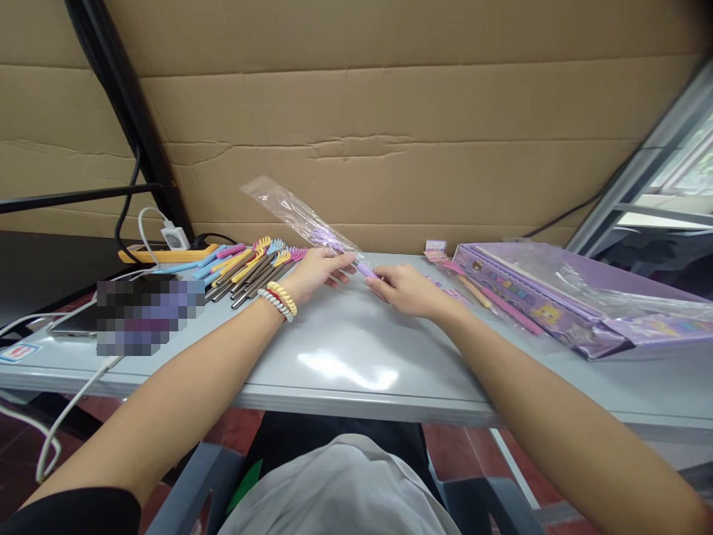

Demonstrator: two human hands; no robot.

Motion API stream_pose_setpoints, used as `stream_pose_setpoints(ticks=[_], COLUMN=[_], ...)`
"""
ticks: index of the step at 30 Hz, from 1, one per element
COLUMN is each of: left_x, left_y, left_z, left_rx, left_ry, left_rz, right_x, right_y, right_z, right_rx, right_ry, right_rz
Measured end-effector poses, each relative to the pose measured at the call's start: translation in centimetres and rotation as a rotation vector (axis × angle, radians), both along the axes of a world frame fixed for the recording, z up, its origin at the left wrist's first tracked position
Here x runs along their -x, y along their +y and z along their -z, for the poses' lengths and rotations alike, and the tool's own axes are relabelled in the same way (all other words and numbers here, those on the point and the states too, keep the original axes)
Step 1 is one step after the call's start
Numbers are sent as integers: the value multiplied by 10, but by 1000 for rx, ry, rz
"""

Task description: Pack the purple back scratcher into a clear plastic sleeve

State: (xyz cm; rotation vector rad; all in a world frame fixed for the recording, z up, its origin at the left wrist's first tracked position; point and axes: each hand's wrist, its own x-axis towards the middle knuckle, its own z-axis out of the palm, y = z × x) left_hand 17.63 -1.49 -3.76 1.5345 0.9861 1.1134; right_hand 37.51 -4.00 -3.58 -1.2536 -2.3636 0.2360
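Grey table (356, 357). Colourful fork pile (252, 266) at far edge; power strip (167, 255) just left of pile; purple boxes (557, 301) well right of pile.

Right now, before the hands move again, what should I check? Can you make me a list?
1. Left hand grips the clear sleeve: ok.
2. Right hand pinches the purple utensil by its handle: ok.
3. Utensil's head is inside the sleeve: ok.
4. Whole utensil is inside the sleeve: not ok, the handle end sticks out.
5. Sleeve's far end is sealed: cannot tell.
6. Pile of coloured utensils lies on the table beside the left hand: ok.
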Motion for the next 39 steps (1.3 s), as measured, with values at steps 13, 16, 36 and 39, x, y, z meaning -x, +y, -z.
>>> stream_pose_setpoints(ticks=[13,16,36,39], left_x=[-5,2,0,-7], left_y=[-2,3,-4,-9], left_z=[-5,-7,-2,2], left_rx=[-85,-81,22,-55], left_ry=[-153,-224,45,168], left_rz=[-131,-201,92,191], right_x=[3,3,5,4], right_y=[-4,-6,-5,-3], right_z=[-3,-3,2,2], right_rx=[46,90,-57,-133], right_ry=[90,185,284,318], right_rz=[-27,-76,-205,-178])
